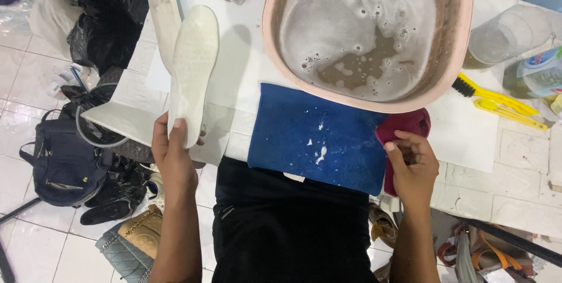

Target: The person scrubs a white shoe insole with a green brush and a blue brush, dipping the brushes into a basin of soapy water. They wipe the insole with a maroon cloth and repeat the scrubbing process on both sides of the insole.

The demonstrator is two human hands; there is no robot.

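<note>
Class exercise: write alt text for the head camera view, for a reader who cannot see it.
Seen from above, a person's left hand holds a white insole upright while the right hand grips a maroon cloth at a white table. A blue towel lies between them, below a pink basin of soapy, murky water.

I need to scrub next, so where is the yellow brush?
The yellow brush lies on the white table, right of the pink basin, beside the clear jug.
</note>
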